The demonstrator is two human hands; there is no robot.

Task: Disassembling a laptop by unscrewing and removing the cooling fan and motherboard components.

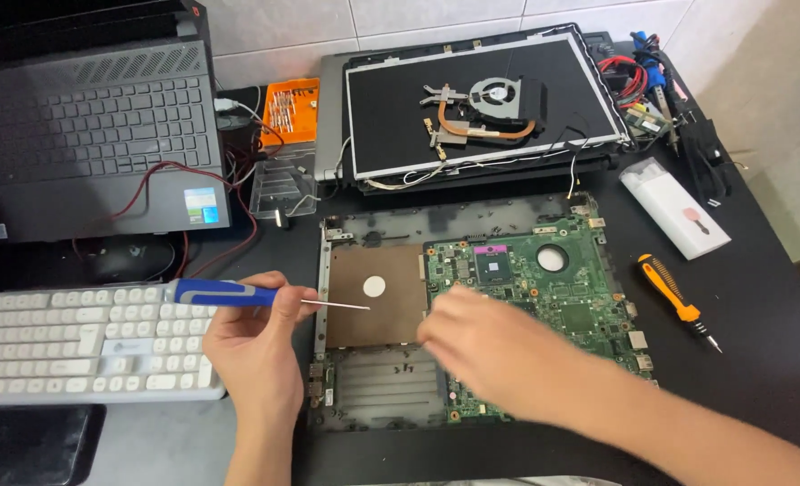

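A blue-handled screwdriver [238,294] is gripped in the left hand [254,346], fingers closed around the handle, its tip held over the brown panel [373,310] of an opened laptop base [472,315]. The right hand [490,346] is laid on the green circuit board [562,288]; whether anything is pinched cannot be told. An orange screwdriver [679,301] is lying apart.

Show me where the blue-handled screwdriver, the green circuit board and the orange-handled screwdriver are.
blue-handled screwdriver [222,292], head view, on its blue grip
green circuit board [573,286], head view, on its bare upper right area
orange-handled screwdriver [668,288], head view, on its orange handle
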